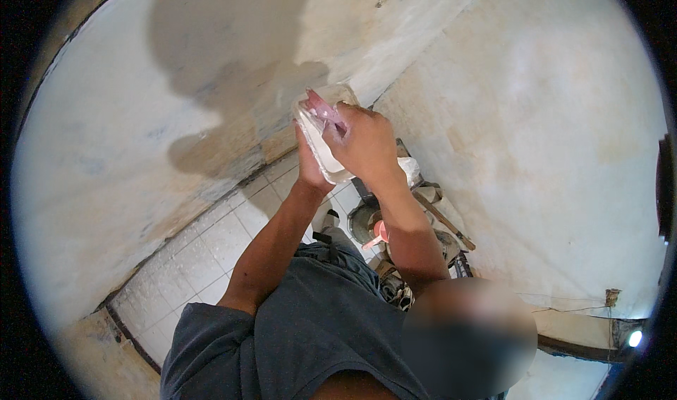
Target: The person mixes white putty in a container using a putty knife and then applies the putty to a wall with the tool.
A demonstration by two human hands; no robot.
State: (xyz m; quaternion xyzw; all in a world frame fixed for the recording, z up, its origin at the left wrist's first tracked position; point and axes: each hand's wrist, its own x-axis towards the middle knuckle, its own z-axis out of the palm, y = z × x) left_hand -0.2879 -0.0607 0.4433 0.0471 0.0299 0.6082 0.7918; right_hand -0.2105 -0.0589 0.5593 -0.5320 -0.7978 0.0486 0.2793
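A shallow clear plastic tub [328, 176] with rounded corners is held up before me, tilted, close to the wall. White paste [315, 137] lies inside it and smears its rim. My left hand [309, 161] grips the tub from below and from its left side; most of its fingers are hidden behind it. Over the tub's opening, my right hand [368, 140] is closed on a pinkish flat scraper [321, 106], its fingers pinching the near end. Some white paste clings to the scraper and the fingers.
Patchy cream walls [522, 132] meet in a corner ahead. White floor tiles [204, 252] lie below. Beside my legs stand a dark bucket [358, 220], a pink-and-white dipper [378, 235] and a long wooden piece [448, 223] among clutter. A wire hangs from a wall box [612, 298].
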